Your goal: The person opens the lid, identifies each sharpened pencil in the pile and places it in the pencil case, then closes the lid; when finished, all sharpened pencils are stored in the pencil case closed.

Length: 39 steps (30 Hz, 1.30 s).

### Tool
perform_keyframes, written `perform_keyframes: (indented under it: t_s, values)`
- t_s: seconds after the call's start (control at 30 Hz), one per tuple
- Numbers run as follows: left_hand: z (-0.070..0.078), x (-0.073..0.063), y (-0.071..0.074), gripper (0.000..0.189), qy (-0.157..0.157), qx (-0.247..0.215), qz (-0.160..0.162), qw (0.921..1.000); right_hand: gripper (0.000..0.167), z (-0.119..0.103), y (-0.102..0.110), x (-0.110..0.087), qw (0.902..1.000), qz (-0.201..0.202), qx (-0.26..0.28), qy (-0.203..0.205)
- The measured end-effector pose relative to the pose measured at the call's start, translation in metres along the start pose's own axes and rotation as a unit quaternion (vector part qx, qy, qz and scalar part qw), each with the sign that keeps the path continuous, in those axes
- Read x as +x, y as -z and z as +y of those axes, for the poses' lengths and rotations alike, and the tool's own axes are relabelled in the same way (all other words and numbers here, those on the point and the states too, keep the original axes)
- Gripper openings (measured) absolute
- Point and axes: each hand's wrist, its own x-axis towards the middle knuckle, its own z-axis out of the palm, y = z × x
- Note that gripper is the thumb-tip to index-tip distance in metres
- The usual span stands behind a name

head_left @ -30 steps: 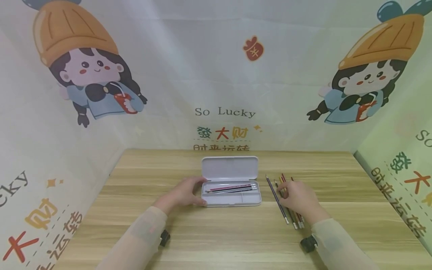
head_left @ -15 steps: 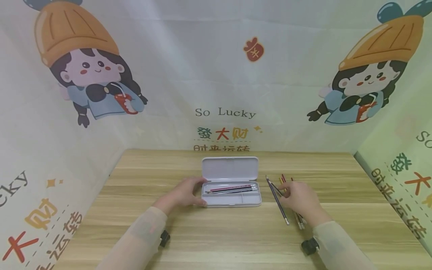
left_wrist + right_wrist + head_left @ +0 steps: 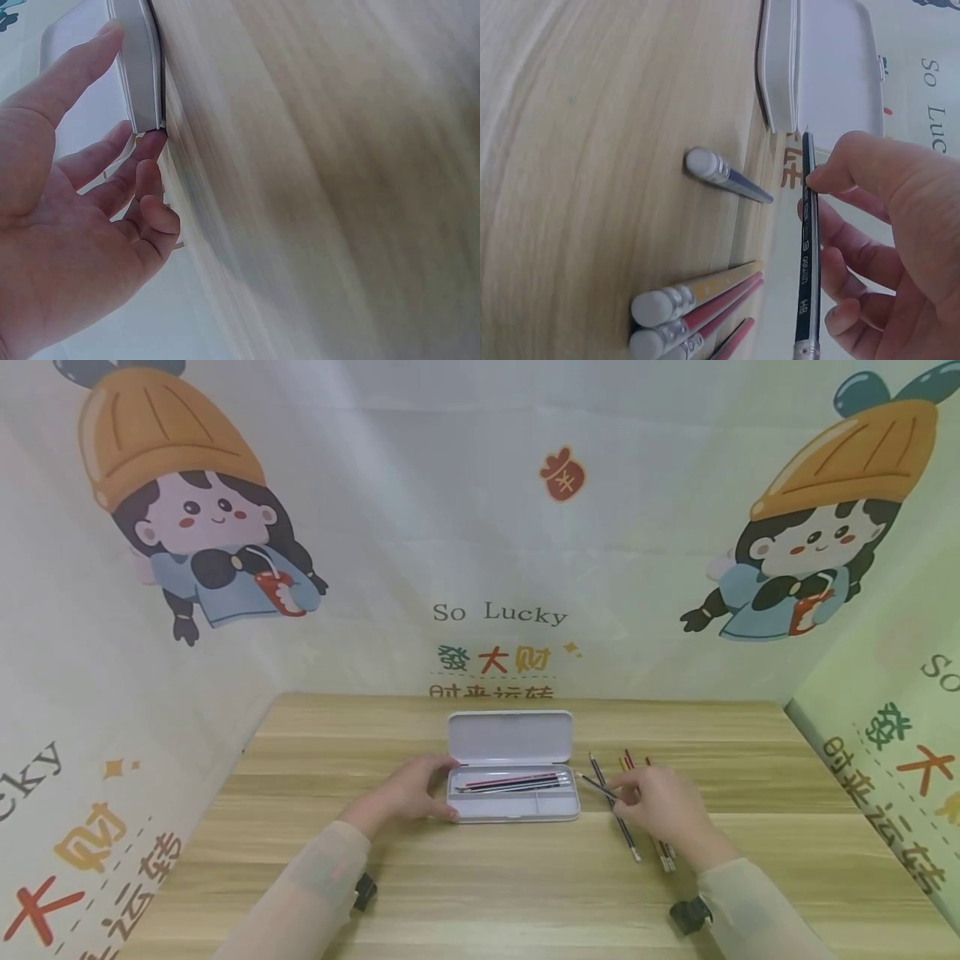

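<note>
An open white pencil case [image 3: 491, 817] stands on the table with its lid [image 3: 510, 737] raised. Several pencils [image 3: 513, 783] lie in its long rear compartment. My left hand [image 3: 414, 787] holds the case's left end, thumb at the front corner and fingers at the back; in the left wrist view, the thumb [image 3: 94, 56] lies on the rim. Between thumb and fingers, my right hand [image 3: 660, 802] pinches a black HB pencil [image 3: 807, 247] with its tip pointing at the case's right end. Below that pencil, a dark blue pencil [image 3: 626, 839] lies on the table.
A yellow pencil [image 3: 712, 285] and several red ones [image 3: 727, 300] lie together on the table under and beside my right hand. The case's front has two smaller compartments, parted by a divider [image 3: 537, 805]. A printed cloth [image 3: 637, 568] hangs behind the wooden table [image 3: 480, 893].
My right hand has lifted the black pencil from the loose group and swung its tip left toward the case. The left hand stays on the case's left end.
</note>
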Motion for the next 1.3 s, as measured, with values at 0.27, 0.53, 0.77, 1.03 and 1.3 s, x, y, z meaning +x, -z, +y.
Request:
perform_keyframes:
  t_s: [0.27,0.53,0.77,1.03,1.3]
  values:
    - [-0.001,0.000,0.000,0.081,-0.002,0.001,0.002,1.0000,0.023,-0.005,-0.005,0.003,0.9992,0.007,0.024,0.032]
    - [-0.003,0.002,-0.003,0.082,-0.004,-0.002,0.001,1.0000,0.019,-0.013,-0.012,0.010,0.9981,0.010,0.043,0.043]
    - [-0.002,0.002,-0.003,0.081,-0.011,0.000,0.005,0.9999,0.018,-0.026,-0.014,0.023,0.9969,0.008,0.049,0.061]
    - [-0.003,0.002,-0.003,0.080,-0.004,-0.006,0.007,0.9999,0.015,-0.035,-0.025,0.042,0.9932,0.024,0.015,0.113]
    - [-0.005,0.003,-0.004,0.080,-0.004,-0.008,0.010,0.9999,0.013,-0.050,-0.032,0.057,0.9888,0.003,0.026,0.147]
